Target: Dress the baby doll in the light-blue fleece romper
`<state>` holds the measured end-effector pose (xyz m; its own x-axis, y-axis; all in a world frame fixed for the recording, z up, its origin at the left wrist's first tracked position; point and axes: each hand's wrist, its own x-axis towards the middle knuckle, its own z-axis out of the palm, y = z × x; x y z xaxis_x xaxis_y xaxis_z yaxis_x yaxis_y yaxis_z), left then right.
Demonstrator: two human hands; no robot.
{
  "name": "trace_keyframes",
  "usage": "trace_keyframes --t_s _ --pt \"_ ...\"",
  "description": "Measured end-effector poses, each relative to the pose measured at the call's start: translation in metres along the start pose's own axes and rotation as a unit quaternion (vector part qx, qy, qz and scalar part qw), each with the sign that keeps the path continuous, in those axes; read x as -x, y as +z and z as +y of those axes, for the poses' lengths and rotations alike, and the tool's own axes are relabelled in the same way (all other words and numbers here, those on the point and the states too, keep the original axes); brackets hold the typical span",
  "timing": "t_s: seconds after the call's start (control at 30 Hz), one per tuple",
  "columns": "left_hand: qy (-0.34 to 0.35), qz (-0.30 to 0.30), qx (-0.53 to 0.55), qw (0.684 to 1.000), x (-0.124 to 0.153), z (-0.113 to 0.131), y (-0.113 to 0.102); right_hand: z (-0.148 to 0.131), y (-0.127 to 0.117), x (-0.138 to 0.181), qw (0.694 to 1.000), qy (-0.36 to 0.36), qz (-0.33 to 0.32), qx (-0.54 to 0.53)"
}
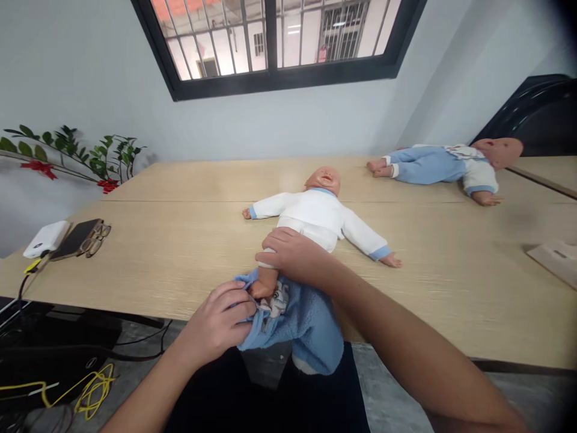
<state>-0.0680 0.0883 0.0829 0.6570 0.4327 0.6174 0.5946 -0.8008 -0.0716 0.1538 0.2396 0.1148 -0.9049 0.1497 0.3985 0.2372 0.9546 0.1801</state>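
A baby doll [311,207] in a white top with blue cuffs lies on its back, head toward the window. My right hand [291,252] is wrapped round one of the doll's legs, just above the bare foot [262,287]. Blue fleece pants [315,322] with an animal picture hang over the table's front edge, by my lap. With bent fingers, my left hand [225,319] grips the waist edge of the pants beside that foot. The doll's other leg is hidden behind my right hand and the cloth.
A second doll [428,164] in blue pants lies at the back right. On the left are glasses [95,238], a dark phone-like item [76,237] and a white device [46,239]. A plant [90,153] leans in there. A flat beige item [556,261] lies far right.
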Motion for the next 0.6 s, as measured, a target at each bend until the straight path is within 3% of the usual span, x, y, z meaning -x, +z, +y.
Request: trace_keyframes --t_s 0.13,0.27,0.37,0.6 --pt "-0.005 -0.032 0.019 0.999 -0.004 0.002 0.002 -0.006 -0.004 -0.002 0.998 -0.022 0.037 0.047" --pt "-0.093 -0.038 -0.020 0.995 0.006 -0.005 0.005 -0.010 -0.009 -0.001 0.996 -0.042 0.046 0.066" --pt "-0.149 -0.031 -0.039 0.988 0.014 -0.009 0.008 -0.010 -0.010 0.001 0.997 -0.048 0.051 0.044" --pt "-0.202 -0.007 -0.017 0.979 0.024 -0.014 0.008 -0.002 0.000 0.005 0.996 -0.035 0.051 -0.061"
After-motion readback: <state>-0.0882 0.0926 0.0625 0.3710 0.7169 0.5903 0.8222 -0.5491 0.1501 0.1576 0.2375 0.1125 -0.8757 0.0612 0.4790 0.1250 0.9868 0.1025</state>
